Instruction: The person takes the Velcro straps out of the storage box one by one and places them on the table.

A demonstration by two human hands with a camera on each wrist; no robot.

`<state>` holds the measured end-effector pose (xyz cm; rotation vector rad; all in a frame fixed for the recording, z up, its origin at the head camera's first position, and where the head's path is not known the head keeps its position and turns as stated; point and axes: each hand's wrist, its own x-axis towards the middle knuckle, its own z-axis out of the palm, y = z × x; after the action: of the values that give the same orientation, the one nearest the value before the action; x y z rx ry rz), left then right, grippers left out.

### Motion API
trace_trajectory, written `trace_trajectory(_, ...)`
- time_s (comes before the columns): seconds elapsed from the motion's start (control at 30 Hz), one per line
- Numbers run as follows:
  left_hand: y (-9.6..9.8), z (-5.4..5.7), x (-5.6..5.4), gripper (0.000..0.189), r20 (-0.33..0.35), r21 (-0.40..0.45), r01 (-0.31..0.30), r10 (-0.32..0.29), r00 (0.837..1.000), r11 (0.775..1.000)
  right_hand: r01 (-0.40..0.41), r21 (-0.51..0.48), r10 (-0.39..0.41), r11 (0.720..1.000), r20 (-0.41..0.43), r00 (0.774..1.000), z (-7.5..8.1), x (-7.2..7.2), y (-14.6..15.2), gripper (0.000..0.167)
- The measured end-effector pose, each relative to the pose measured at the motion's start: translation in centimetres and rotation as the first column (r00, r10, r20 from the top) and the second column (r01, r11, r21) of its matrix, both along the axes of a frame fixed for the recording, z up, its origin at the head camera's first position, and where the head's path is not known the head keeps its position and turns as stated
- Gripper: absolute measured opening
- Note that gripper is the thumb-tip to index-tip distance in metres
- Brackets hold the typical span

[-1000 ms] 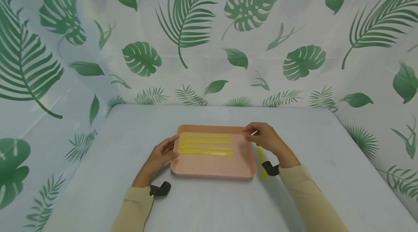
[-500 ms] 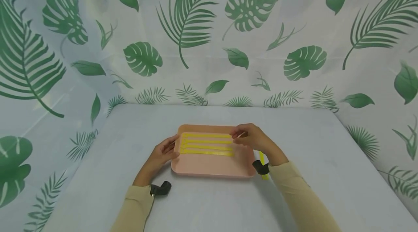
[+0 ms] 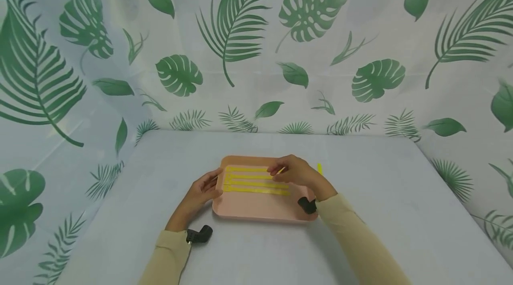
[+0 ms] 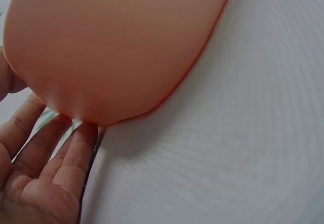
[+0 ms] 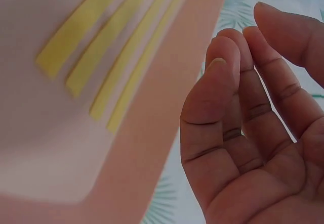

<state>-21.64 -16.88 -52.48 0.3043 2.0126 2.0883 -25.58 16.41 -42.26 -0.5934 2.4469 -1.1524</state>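
Note:
A shallow pink-orange tray (image 3: 256, 209) lies on the table. Inside it, several flat yellow strips (image 3: 256, 190) with wider left ends lie side by side. At the tray's left end is my left hand (image 3: 198, 193), its spread fingertips touching the outer wall. The left wrist view shows those fingers (image 4: 76, 155) fairly straight against the tray (image 4: 116, 52). Over the tray's right half, my right hand (image 3: 298, 171) hovers with loosely bent fingers. Seen from the right wrist, that hand (image 5: 253, 128) holds nothing, and the strips' ends (image 5: 76, 82) lie beside it.
Another yellow strip (image 3: 319, 168) lies on the table just right of the tray, mostly hidden by my right forearm. Black wrist cameras (image 3: 199, 234) sit at both cuffs. A leaf-patterned curtain (image 3: 248, 62) borders the white table (image 3: 256, 254) behind and at the sides.
My right hand has moved left from the tray's right edge to over the strips' right ends. My left hand stays at the tray's left end.

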Motion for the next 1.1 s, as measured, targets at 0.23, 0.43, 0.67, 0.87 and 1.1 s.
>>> trace_trajectory(0.23,0.0,-0.2,-0.1,0.076,0.0,-0.017,0.011,-0.011,1.0,1.0,-0.032,0.071,0.028,0.997,0.054,0.998,-1.2,-0.8,-2.3,0.018)
trace_trajectory(0.43,-0.2,-0.2,-0.1,0.076,0.016,-0.001,0.009,-0.009,1.0,1.0,-0.098,0.053,0.099,0.994,-0.013,0.995,-2.8,-1.3,-4.2,0.014)
trace_trajectory(0.67,-0.2,-0.3,-0.2,0.076,0.009,-0.001,0.013,-0.013,1.0,1.0,-0.002,0.165,0.002,0.986,0.005,1.0,-3.7,-1.2,-5.8,0.017)
trace_trajectory(0.87,-0.2,-0.2,-0.1,0.075,-0.006,0.0,0.027,-0.027,1.0,1.0,0.029,0.207,-0.028,0.978,-0.011,1.0,-3.8,-0.6,-6.2,0.024)
trace_trajectory(1.1,-0.2,0.2,0.0,0.075,-0.008,-0.012,0.007,-0.007,1.0,1.0,0.012,0.189,-0.01,0.982,-0.011,1.0,-3.7,-0.3,-6.1,0.022)
